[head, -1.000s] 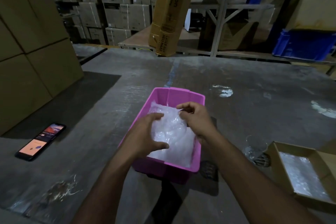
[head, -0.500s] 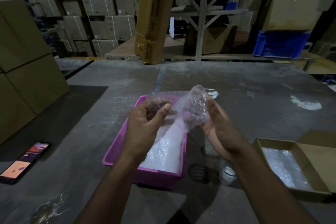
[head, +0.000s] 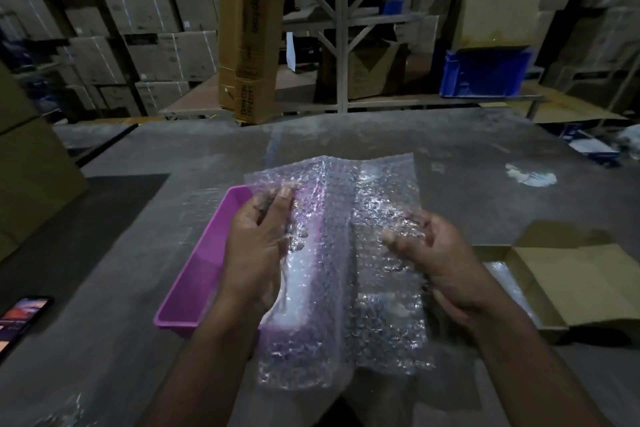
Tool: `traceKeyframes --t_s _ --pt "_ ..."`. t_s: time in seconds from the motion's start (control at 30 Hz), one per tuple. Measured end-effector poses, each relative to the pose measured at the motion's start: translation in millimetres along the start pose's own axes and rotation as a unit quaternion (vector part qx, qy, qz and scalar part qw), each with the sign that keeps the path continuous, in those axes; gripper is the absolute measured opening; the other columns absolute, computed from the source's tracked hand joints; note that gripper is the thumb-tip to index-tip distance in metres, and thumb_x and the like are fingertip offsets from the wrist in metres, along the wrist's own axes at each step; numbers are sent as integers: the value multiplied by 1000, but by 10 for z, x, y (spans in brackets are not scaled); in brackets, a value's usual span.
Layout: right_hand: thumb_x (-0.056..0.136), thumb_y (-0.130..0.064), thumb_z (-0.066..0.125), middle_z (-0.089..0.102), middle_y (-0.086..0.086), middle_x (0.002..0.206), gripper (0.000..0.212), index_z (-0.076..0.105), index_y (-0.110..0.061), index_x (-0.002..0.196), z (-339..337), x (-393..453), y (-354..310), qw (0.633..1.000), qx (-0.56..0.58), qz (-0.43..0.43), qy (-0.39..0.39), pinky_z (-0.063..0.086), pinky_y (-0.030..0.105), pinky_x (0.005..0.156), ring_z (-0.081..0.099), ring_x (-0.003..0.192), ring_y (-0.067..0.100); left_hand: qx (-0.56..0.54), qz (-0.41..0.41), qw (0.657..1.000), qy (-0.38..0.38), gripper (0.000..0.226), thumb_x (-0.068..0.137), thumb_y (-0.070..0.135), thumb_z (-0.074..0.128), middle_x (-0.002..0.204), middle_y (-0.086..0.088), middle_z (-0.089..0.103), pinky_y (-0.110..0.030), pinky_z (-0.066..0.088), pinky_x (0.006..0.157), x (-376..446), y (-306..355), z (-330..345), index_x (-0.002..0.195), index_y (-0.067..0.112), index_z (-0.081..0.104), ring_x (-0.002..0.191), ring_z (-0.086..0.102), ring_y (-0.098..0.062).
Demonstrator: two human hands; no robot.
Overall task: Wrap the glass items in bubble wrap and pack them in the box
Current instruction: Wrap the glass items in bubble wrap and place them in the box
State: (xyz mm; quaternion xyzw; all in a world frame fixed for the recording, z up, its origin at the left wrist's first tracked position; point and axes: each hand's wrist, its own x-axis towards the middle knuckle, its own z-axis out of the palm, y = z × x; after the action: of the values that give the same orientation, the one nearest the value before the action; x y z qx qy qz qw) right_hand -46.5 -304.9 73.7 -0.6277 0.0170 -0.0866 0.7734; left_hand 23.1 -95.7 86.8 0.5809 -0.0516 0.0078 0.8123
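Both hands hold one sheet of bubble wrap (head: 346, 253) spread out above the grey table (head: 450, 156). The left hand (head: 258, 253) grips its left edge, thumb on top and fingers curled behind the film. The right hand (head: 440, 260) pinches the right edge, fingertips showing through the bubbles. The sheet hangs open between them, creased down the middle, its lower end dropping below the wrists.

Under the left hand and partly behind the sheet sits a pink plastic bin (head: 204, 274). What shows of its inside to the left of the hand is bare pink wall and floor; a pale shape shows through the wrap further right, too blurred to name.

Just to the right of the right hand lies an open cardboard box (head: 554, 284), flaps folded out, with a shiny clear layer that looks like more bubble wrap (head: 509, 284) lining its bottom.

Far to the left of the left hand, at the table's edge, a phone (head: 20, 319) lies with its screen lit.
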Motion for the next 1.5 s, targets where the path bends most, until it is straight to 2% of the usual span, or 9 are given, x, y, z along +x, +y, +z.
traceKeyframes --t_s 0.23,0.5,0.7,0.87,0.97,1.07,1.2,1.33,1.5 --pt "73 -19 75 73 -3 81 28 69 -11 99 -245 -99 151 995 36 12 93 55 18 66 67 73 6 20 -62 982 -177 76 62 29 96 110 2 74 -39 61 82 -143 -175 -12 127 14 60 98 73 -17" --pt "94 -8 64 73 -2 82 18 72 -16 107 -556 -275 168 992 9 28 120 54 22 64 66 69 7 89 -52 988 -117 13 89 2 70 80 2 71 -18 51 61 -210 -403 88 99 9 70 70 65 -6" --pt "97 -1 49 78 -2 98 28 74 -10 86 -713 -310 141 994 22 43 97 59 26 68 73 86 11 -29 -96 987 -125 18 73 -7 61 97 -1 78 -19 58 66 -219 -378 181 89 1 64 84 73 -11" --pt "98 2 46 77 5 103 24 67 -5 86 -836 -279 220 993 72 65 70 60 29 62 73 86 20 -95 -161 976 -109 24 96 14 45 102 -11 77 -34 59 80 -225 -370 238 82 5 62 99 73 -23" --pt "101 -10 38 74 16 113 34 70 -3 94 -876 -254 219 991 92 80 47 59 30 66 70 91 25 -57 -170 979 -99 48 99 47 43 107 -13 76 -35 56 82 -192 -353 216 74 10 61 96 74 -21" --pt "104 -44 30 73 19 113 60 73 -4 94 -893 -270 206 987 107 110 40 57 36 71 69 94 29 -15 -160 980 -122 24 90 34 62 103 -11 73 -25 58 58 -176 -428 186 83 11 62 79 74 -16" --pt "67 -56 86 69 9 126 52 75 -19 102 -865 -236 322 997 19 61 44 51 51 100 63 116 28 51 -118 978 -165 51 67 3 90 135 1 64 -33 61 77 -125 -575 112 108 12 62 111 67 -21" --pt "53 -21 94 62 -7 132 63 70 -26 112 -856 -238 313 997 29 42 63 59 30 74 69 100 16 68 -141 975 -161 95 52 11 99 138 8 57 -30 57 91 -115 -641 90 136 22 56 126 59 -10" --pt "50 -24 99 69 9 125 90 61 -17 131 -931 -160 283 995 52 16 88 59 26 82 71 105 23 72 -165 959 -219 59 68 -6 85 114 -21 74 -35 63 79 -200 -623 104 122 1 62 104 72 -37"
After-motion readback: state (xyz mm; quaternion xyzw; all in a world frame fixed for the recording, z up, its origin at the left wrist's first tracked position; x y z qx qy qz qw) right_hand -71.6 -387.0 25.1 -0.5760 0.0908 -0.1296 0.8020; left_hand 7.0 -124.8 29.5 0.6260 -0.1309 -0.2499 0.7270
